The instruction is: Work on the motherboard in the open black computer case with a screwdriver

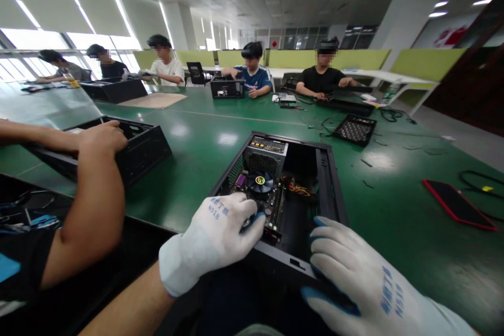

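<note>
An open black computer tower case (pixel 334 189) is laid flat on a green worktop (pixel 220 139), directly in front of the wearer, its open side up, apparently so that its parts can be reached from above. Inside, a round CPU cooling fan (pixel 260 181) is mounted on the motherboard (pixel 271 215), with a power supply (pixel 268 148) set at the far end and coloured cables (pixel 300 187) bunched to the right. The gloved left hand (pixel 222 226) is curled over the motherboard's near end, thumb and forefinger brought close together; whether anything is pinched cannot be told. The gloved right hand (pixel 350 268) is spread at the near right corner, thumb apart from the fingers, and the case is probably steadied by it. To the left, another black case (pixel 147 152) is reached into by a co-worker's bare hand (pixel 103 136).
</note>
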`<action>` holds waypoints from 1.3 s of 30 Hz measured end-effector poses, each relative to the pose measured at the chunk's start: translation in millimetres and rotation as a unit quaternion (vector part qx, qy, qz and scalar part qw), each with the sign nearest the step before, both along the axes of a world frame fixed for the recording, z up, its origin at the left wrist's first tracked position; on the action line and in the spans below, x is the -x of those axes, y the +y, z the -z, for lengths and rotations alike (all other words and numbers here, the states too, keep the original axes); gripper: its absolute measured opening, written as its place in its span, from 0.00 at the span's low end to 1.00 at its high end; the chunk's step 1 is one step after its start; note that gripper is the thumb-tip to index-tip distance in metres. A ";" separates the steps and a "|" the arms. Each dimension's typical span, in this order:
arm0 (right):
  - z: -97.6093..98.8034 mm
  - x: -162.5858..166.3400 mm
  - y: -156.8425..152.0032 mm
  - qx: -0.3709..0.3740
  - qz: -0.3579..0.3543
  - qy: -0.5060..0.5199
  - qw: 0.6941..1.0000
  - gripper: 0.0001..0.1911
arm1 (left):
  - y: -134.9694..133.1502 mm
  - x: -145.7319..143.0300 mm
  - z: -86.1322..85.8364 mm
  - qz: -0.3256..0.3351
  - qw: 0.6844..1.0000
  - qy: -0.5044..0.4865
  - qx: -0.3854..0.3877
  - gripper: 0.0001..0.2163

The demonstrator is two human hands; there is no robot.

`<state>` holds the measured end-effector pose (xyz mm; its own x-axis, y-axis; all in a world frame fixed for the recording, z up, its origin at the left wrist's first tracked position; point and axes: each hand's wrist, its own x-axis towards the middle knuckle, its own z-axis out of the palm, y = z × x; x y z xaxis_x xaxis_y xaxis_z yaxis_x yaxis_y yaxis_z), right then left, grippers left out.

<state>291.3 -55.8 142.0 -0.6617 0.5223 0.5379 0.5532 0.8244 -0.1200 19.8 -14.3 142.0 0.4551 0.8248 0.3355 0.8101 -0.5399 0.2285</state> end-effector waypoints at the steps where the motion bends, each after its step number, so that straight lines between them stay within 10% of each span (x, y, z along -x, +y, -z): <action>1: 0.7 -0.4 -1.1 -0.003 0.001 -0.002 1.000 0.14 | -1.3 0.2 0.6 0.000 1.000 -0.001 0.001 0.14; 16: 11.7 10.2 -8.7 0.016 0.030 -0.010 0.999 0.10 | -1.3 12.8 6.6 0.003 0.998 -0.059 -0.024 0.13; 22: 17.5 12.7 -13.6 0.004 0.015 0.016 1.000 0.23 | 12.2 32.4 5.1 0.005 0.996 -0.086 -0.018 0.12; 29: -14.0 -0.2 41.1 0.047 -0.043 -0.061 0.996 0.17 | 15.6 35.1 2.2 -0.012 0.996 -0.088 -0.018 0.12; 39: -1.5 19.0 57.2 0.089 -0.024 -0.037 0.995 0.16 | 32.8 46.6 2.6 -0.014 0.992 -0.116 -0.052 0.13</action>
<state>272.3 1.4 143.5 -0.7228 0.5716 0.3883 0.5263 0.8195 -0.2267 -26.8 18.5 139.4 0.3328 0.7919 0.5120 0.7570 -0.5481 0.3557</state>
